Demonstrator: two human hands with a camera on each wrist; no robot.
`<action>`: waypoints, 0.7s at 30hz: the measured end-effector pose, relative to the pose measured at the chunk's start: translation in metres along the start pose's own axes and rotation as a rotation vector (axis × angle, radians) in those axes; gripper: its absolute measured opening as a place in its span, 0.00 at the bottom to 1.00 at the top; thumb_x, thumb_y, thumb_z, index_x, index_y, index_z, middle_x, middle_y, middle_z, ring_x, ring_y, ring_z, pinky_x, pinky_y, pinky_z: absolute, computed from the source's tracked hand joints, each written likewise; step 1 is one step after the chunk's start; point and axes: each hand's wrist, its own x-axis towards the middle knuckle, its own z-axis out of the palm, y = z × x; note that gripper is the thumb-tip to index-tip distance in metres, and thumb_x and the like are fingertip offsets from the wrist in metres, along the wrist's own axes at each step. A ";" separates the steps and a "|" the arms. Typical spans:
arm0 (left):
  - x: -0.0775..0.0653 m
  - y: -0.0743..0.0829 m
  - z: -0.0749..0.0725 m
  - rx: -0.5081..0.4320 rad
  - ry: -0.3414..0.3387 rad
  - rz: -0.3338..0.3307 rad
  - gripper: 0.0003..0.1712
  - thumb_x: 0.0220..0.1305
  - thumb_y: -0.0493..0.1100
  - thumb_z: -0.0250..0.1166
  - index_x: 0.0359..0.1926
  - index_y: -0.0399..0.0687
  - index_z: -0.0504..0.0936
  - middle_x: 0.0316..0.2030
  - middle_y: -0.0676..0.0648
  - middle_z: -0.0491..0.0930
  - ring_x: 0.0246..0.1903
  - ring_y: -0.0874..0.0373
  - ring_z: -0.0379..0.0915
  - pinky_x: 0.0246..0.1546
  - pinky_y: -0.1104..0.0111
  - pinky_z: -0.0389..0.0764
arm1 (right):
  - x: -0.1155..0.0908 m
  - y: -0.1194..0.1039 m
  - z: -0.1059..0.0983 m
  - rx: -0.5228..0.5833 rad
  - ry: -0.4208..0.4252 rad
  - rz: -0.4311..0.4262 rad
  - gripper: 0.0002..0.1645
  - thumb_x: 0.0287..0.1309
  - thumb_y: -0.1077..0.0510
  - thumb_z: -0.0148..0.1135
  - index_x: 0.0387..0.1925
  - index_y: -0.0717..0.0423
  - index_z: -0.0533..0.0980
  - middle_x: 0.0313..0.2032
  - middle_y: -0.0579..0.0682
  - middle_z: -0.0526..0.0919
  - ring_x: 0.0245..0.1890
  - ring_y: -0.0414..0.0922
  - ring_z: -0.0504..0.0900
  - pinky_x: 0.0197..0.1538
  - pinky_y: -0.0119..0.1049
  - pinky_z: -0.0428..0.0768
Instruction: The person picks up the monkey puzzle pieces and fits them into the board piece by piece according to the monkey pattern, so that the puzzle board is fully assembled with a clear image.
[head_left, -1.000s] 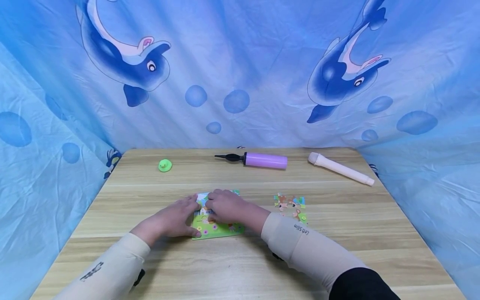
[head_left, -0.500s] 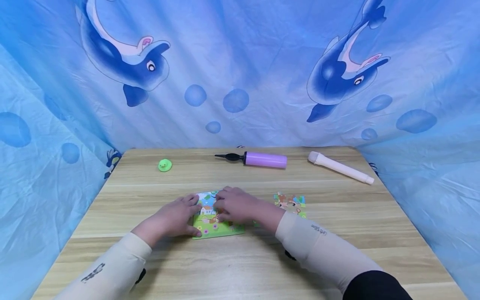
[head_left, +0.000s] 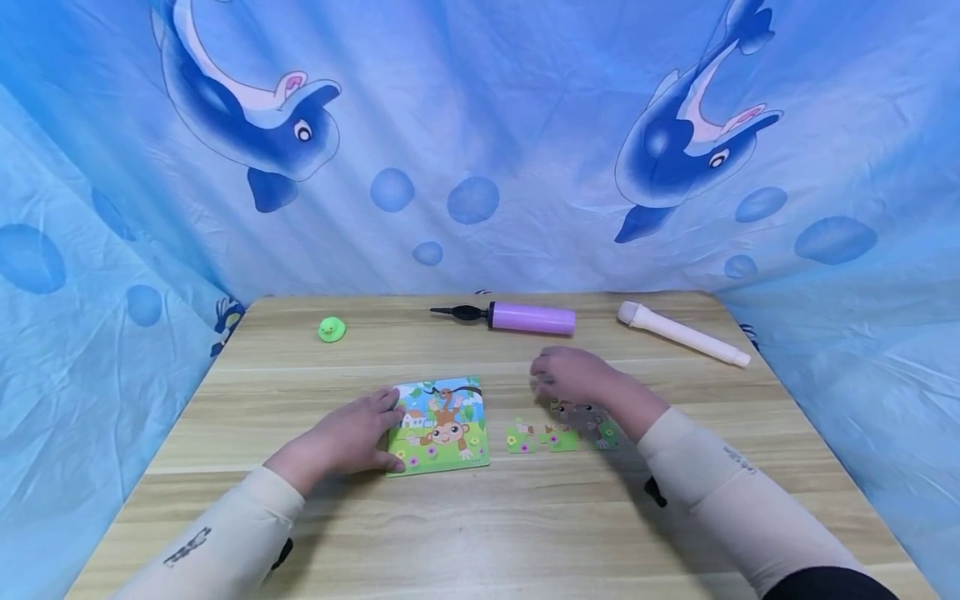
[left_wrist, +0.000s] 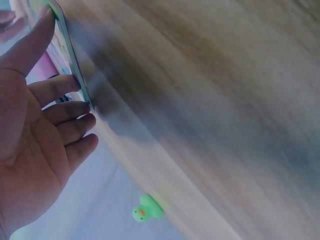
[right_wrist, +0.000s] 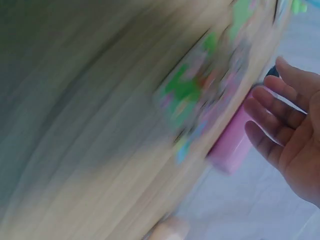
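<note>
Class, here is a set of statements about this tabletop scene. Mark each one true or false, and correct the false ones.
1. The left hand touches the monkey picture. True.
2. The toy duck is to the left of the purple pump in the head view. True.
3. The right hand grips the purple pump. False: it holds nothing, and the pump lies apart from it on the table.
4. The microphone stands upright. False: it lies on its side.
5. Loose puzzle pieces lie to the right of the monkey picture in the head view. True.
</note>
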 end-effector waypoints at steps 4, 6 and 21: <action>0.000 0.000 0.000 -0.012 -0.008 -0.011 0.52 0.53 0.68 0.69 0.67 0.35 0.70 0.72 0.33 0.58 0.73 0.37 0.52 0.71 0.48 0.60 | -0.015 0.021 0.004 0.030 -0.066 0.089 0.13 0.58 0.53 0.68 0.44 0.52 0.81 0.41 0.47 0.78 0.41 0.44 0.77 0.46 0.43 0.80; -0.001 0.001 -0.001 -0.026 -0.013 -0.018 0.52 0.53 0.68 0.69 0.67 0.35 0.70 0.72 0.33 0.58 0.73 0.37 0.52 0.71 0.47 0.60 | -0.021 0.026 0.008 0.044 -0.098 0.114 0.15 0.57 0.52 0.70 0.45 0.52 0.80 0.40 0.47 0.76 0.40 0.44 0.74 0.44 0.42 0.78; -0.001 0.001 -0.001 -0.069 -0.022 -0.032 0.53 0.52 0.68 0.69 0.68 0.36 0.69 0.72 0.33 0.58 0.73 0.37 0.52 0.71 0.47 0.60 | -0.027 0.026 0.018 0.039 -0.082 0.054 0.18 0.58 0.50 0.69 0.46 0.54 0.78 0.36 0.46 0.73 0.35 0.41 0.71 0.38 0.38 0.75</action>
